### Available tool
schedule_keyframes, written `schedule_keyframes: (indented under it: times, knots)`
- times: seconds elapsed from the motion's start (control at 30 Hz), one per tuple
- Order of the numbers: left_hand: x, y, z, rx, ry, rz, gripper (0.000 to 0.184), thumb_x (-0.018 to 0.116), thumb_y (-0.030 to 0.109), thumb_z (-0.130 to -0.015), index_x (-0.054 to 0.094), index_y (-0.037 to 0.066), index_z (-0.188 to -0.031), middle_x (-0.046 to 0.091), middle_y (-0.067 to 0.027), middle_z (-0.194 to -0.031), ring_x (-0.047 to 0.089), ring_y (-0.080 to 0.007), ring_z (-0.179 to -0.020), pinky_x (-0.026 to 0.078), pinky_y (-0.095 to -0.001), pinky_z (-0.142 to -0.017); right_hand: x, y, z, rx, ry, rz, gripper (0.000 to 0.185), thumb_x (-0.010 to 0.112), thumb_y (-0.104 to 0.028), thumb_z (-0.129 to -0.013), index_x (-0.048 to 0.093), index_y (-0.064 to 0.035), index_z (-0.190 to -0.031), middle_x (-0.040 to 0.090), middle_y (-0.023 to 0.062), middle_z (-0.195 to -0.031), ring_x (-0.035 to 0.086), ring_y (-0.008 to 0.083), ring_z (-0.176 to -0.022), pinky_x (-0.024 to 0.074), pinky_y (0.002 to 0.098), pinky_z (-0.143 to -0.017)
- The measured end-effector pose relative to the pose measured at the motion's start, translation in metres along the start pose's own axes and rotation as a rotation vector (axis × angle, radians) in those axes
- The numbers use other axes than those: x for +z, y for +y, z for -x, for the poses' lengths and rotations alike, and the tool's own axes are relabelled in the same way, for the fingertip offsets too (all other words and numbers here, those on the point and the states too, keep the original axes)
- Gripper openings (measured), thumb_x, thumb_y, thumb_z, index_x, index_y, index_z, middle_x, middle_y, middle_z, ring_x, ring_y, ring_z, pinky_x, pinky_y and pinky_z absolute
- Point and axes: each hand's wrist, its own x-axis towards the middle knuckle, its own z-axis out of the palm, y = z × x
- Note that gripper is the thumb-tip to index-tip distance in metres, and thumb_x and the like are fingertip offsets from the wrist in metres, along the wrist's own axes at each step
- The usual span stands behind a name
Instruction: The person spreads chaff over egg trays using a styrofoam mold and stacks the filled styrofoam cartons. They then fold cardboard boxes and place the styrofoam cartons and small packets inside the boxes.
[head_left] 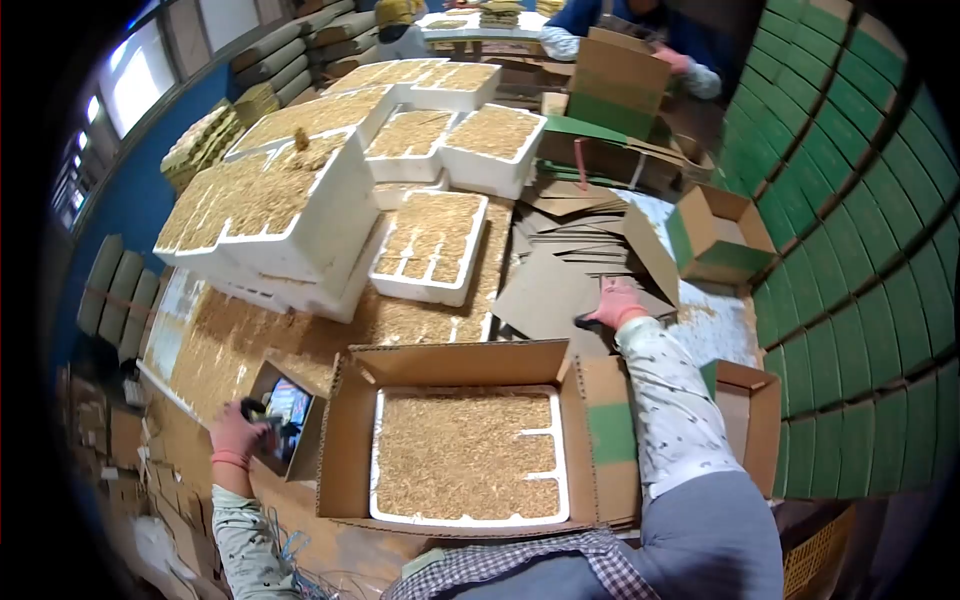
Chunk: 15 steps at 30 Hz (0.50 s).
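My left hand, in a pink glove with dark fingertips, reaches into a small cardboard box at the left. Its fingers curl around something dark beside a lit, phone-like screen; what they hold is unclear. My right hand, gloved the same way, rests on a pile of flat cardboard sheets with thumb and fingers apart. Directly before me stands an open cardboard box. Inside it lies a white foam tray filled level with tan, straw-like shavings.
Several white foam trays of shavings are stacked at the back left. Green-and-brown cartons form a wall at right. Open boxes stand beside the sheets. Across the table, a person's hand touches another carton.
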Motion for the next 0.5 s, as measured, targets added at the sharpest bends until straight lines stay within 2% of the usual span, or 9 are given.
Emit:
schedule_keyframes:
  times: [0.07, 0.13, 0.17, 0.2, 0.23, 0.3, 0.37, 0.4, 0.5]
  knots:
    - [-0.020, -0.011, 0.007, -0.008, 0.395, 0.262, 0.033, 0.069, 0.029, -0.072, 0.064, 0.010, -0.099, 0.062, -0.0133, -0.097, 0.057, -0.0306, -0.096, 0.045, -0.0396, -0.085, -0.023, -0.010, 0.004, -0.117, 0.088, 0.036, 0.086, 0.065, -0.065, -0.064, 0.045, -0.0101, -0.128, 0.055, 0.0143, -0.122, 0.053, 0.0310, -0.112, 0.0411, 0.0415, -0.094]
    - [-0.084, 0.071, 0.065, 0.427, 0.508, 0.831, 0.037, 0.063, 0.033, -0.080, 0.065, 0.001, -0.098, 0.066, -0.0151, -0.088, 0.064, -0.0278, -0.081, 0.049, -0.0350, -0.074, -0.056, -0.012, 0.011, -0.242, 0.275, -0.117, 0.057, 0.063, -0.049, -0.075, 0.054, -0.0102, -0.115, 0.060, 0.0176, -0.107, 0.057, 0.0330, -0.102, 0.0459, 0.0422, -0.086]
    - [-0.091, 0.109, 0.093, 0.621, 0.613, 0.831, 0.041, 0.065, 0.039, -0.078, 0.066, 0.002, -0.096, 0.065, -0.0121, -0.085, 0.063, -0.0272, -0.078, 0.049, -0.0354, -0.074, -0.075, -0.011, 0.025, -0.443, 0.555, -0.038, 0.045, 0.060, -0.041, -0.080, 0.057, -0.0100, -0.112, 0.062, 0.0179, -0.101, 0.059, 0.0341, -0.095, 0.0476, 0.0421, -0.081]
    - [-0.108, 0.138, 0.107, 0.953, 0.481, 0.412, 0.051, 0.069, 0.045, -0.069, 0.065, 0.003, -0.100, 0.065, -0.0091, -0.084, 0.062, -0.0268, -0.080, 0.048, -0.0357, -0.077, -0.130, -0.040, 0.078, -0.365, 0.538, -0.382, 0.036, 0.060, -0.035, -0.082, 0.059, -0.0096, -0.108, 0.062, 0.0170, -0.098, 0.061, 0.0331, -0.089, 0.0493, 0.0412, -0.075]
    - [-0.109, 0.168, 0.119, 1.121, 0.303, 0.261, 0.060, 0.074, 0.042, -0.061, 0.063, 0.004, -0.106, 0.064, -0.0072, -0.095, 0.061, -0.0250, -0.085, 0.046, -0.0359, -0.081, -0.151, -0.042, 0.098, -0.507, 0.730, -0.316, 0.028, 0.059, -0.027, -0.083, 0.060, -0.0099, -0.105, 0.061, 0.0153, -0.096, 0.061, 0.0322, -0.084, 0.0501, 0.0404, -0.070]
    - [-0.103, 0.164, 0.118, 1.238, 0.303, 0.220, 0.062, 0.077, 0.033, -0.059, 0.059, 0.006, -0.112, 0.060, -0.0073, -0.110, 0.059, -0.0234, -0.092, 0.044, -0.0356, -0.085, -0.210, -0.090, 0.201, -0.665, 0.718, -0.310, 0.024, 0.058, -0.016, -0.081, 0.060, -0.0109, -0.105, 0.062, 0.0123, -0.093, 0.061, 0.0299, -0.081, 0.0510, 0.0379, -0.068]
    - [-0.130, 0.140, 0.108, 1.144, 0.521, 0.541, 0.061, 0.078, 0.032, -0.059, 0.059, 0.009, -0.113, 0.057, -0.0069, -0.118, 0.058, -0.0223, -0.095, 0.044, -0.0352, -0.086, -0.210, -0.116, 0.265, -1.016, 0.597, -0.045, 0.023, 0.055, -0.013, -0.080, 0.060, -0.0103, -0.102, 0.061, 0.0097, -0.090, 0.062, 0.0283, -0.079, 0.0510, 0.0360, -0.067]
    - [-0.137, 0.139, 0.127, 0.981, 0.417, 0.988, 0.049, 0.074, 0.033, -0.065, 0.061, 0.010, -0.107, 0.059, -0.0072, -0.108, 0.058, -0.0228, -0.093, 0.045, -0.0334, -0.084, -0.194, -0.131, 0.299, -1.071, 0.380, 0.143, 0.022, 0.053, -0.013, -0.079, 0.060, -0.0096, -0.100, 0.061, 0.0089, -0.090, 0.062, 0.0269, -0.079, 0.0509, 0.0351, -0.067]
    - [-0.126, 0.178, 0.146, 1.185, 0.218, 0.209, 0.043, 0.071, 0.031, -0.068, 0.062, 0.009, -0.103, 0.058, -0.0125, -0.102, 0.058, -0.0270, -0.093, 0.045, -0.0353, -0.084, -0.135, -0.140, 0.328, -1.378, -0.087, 0.112, 0.021, 0.054, -0.016, -0.081, 0.057, -0.0108, -0.101, 0.057, 0.0080, -0.089, 0.060, 0.0264, -0.079, 0.0481, 0.0354, -0.065]
